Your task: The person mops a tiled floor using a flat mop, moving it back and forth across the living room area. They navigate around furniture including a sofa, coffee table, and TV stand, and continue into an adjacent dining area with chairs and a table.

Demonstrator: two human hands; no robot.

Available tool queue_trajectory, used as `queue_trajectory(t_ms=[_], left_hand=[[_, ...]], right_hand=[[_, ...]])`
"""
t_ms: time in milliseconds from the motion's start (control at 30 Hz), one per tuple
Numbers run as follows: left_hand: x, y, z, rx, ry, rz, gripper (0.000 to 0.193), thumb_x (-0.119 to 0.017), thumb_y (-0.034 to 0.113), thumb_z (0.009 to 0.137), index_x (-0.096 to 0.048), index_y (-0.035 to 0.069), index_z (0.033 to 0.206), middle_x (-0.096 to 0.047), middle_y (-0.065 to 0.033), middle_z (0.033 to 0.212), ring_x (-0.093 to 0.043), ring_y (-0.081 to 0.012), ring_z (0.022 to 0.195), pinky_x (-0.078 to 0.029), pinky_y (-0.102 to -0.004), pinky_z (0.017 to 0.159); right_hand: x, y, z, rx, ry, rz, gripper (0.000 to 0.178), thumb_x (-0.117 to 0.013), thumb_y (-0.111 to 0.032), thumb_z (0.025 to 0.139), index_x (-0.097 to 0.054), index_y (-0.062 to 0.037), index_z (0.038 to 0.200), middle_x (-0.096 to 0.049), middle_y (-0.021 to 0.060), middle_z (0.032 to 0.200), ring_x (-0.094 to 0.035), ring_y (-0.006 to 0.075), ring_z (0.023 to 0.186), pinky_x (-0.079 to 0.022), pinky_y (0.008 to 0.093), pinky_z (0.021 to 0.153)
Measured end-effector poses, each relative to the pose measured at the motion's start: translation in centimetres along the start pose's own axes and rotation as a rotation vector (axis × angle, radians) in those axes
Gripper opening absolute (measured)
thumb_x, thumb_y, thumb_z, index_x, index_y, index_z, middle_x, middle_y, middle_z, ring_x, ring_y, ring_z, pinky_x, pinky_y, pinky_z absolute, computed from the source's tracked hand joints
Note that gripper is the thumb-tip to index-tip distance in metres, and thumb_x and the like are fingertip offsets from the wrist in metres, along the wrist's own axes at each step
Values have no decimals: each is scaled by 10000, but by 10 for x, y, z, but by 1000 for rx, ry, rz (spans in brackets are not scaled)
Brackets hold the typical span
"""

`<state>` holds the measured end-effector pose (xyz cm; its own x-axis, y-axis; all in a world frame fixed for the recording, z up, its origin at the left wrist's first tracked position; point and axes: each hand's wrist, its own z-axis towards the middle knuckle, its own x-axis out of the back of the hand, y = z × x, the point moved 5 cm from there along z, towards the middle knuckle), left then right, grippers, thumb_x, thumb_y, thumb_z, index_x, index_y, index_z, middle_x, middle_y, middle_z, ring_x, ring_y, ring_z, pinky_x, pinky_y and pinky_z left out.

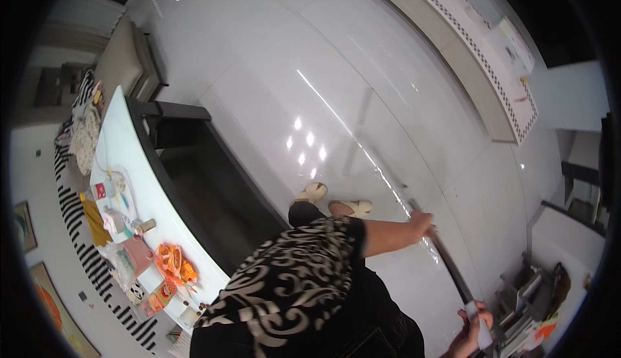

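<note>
A long silver pole of a mop (451,264) slants across the right of the view, from a pale grip at the lower right toward the floor. Its far end blurs into a faint grey bar on the shiny tiles, which looks like a flat mop head. Partway down the pole, my left hand (421,226) is closed round it, the forearm reaching out from a black and cream patterned sleeve. At the top, my right hand (475,327) wraps the pale grip. My feet, in light slippers (350,208), stand just left of the pole.
On my left is a white-topped table (119,125) with a dark base, holding an orange bag (174,264), a pink container (137,254) and bottles. A long low cabinet (491,115) runs along the far right. A dark rack (524,283) stands near my right hand.
</note>
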<state>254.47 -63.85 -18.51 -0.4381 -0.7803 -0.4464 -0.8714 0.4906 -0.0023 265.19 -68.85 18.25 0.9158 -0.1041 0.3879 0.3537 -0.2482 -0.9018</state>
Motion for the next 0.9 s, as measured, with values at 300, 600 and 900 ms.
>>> queue_trajectory(t_ms=[300, 600, 900], left_hand=[[-26, 170, -81, -155, -160, -238, 283, -577, 121, 852, -432, -71, 1000, -546, -184, 812, -613, -293, 686, -576, -433, 611], [275, 454, -115, -515, 336, -289, 219, -539, 163, 890, -468, -24, 978, -532, -140, 753, -569, -265, 605, -527, -420, 585], [444, 592, -131, -545, 620, -480, 153, -487, 94, 885, -394, -4, 959, -459, -115, 700, -502, -222, 549, -487, -357, 489]], right_hand=[[-57, -64, 54, 271, -243, 69, 252, -612, -256, 827, -493, -59, 930, -542, 171, 1068, -576, 236, 810, -520, 323, 640], [-418, -52, 33, 1, -920, 446, 94, -570, -53, 855, -560, -23, 944, -549, 213, 1165, -590, 300, 999, -544, 456, 817], [-630, -52, -4, -11, -1159, 404, 142, -563, 3, 879, -549, 4, 1020, -512, 174, 1242, -532, 267, 1105, -509, 402, 914]])
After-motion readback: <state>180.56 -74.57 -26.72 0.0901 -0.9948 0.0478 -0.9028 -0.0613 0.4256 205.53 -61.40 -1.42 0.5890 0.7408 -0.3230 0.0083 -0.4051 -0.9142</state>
